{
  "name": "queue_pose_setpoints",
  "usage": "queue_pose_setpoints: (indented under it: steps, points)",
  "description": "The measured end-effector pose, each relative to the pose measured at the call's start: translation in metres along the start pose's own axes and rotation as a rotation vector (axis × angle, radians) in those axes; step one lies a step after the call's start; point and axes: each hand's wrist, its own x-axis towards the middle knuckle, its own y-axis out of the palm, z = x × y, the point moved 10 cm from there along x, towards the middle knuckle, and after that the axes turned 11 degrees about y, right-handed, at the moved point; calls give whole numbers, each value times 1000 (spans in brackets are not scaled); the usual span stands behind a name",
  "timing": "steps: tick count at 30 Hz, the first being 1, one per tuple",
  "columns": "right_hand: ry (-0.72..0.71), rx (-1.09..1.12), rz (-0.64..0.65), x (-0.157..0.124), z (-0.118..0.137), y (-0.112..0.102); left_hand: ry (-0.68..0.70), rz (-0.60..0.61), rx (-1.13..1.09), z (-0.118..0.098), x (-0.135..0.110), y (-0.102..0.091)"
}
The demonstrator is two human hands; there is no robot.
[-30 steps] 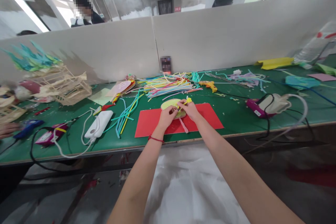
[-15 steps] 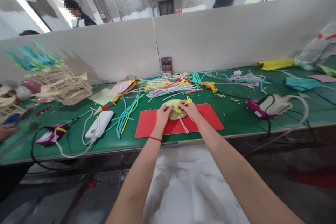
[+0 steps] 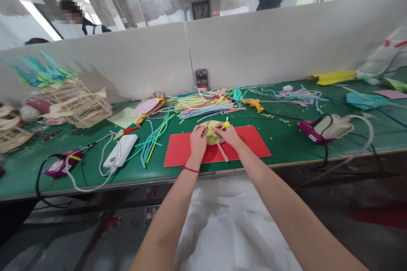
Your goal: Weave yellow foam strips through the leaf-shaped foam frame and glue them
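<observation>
A round yellow fan-shaped piece (image 3: 215, 137) with a pink handle (image 3: 223, 152) lies on a red sheet (image 3: 254, 142) in front of me. At its left rim my left hand (image 3: 199, 136) has its fingers pinched together; whatever sits between the fingertips is too small to make out. My right hand (image 3: 228, 134) is over the right side of the disc, closed on a small yellow strip (image 3: 226, 124) that pokes out above the fingers. Both hands partly cover the disc.
Coloured fuzzy sticks (image 3: 203, 105) are heaped behind the sheet, beside an orange glue gun (image 3: 253, 103). On the left are loose sticks (image 3: 155, 137), a white power bank (image 3: 121, 150) and a wooden-stick model (image 3: 82, 103). A purple-based device (image 3: 314, 131) with cables stands right.
My left hand has shifted slightly right and turned more upright at the disc's edge. My right fingers have moved a little left. A neighbour's hand at far left has left the view.
</observation>
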Motion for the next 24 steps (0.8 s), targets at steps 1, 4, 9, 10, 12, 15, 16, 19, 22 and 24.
queue_pose_setpoints:
  steps: [1, 4, 9, 10, 12, 15, 16, 19, 22, 24]
  points:
    - [-4, -9, -3, 0, 1, 0, -1, -4, -3, 0, 0, 0]
    - [-38, -30, -44, -1, 4, -4, -151, 46, -183, 14, -4, 10]
    - [-120, -70, -188, -5, 13, -17, -449, 115, -804, 24, -14, 38]
    - [-137, -61, -212, -7, 15, -18, -496, 112, -891, 24, -15, 40]
    - [-186, -46, -256, -13, 22, -20, -579, 90, -999, 25, -17, 42]
    - [-298, -90, -307, -23, 38, -19, -662, 24, -1067, 28, -18, 41]
    - [-325, -102, -314, -26, 42, -18, -692, -2, -1091, 28, -18, 42]
    - [-375, -127, -319, -30, 49, -17, -809, -95, -1210, 27, -18, 48]
    - [-405, -137, -332, -32, 53, -19, -940, -186, -1307, 20, -18, 55]
    - [-419, -122, -353, -33, 54, -23, -991, -220, -1332, 12, -16, 59]
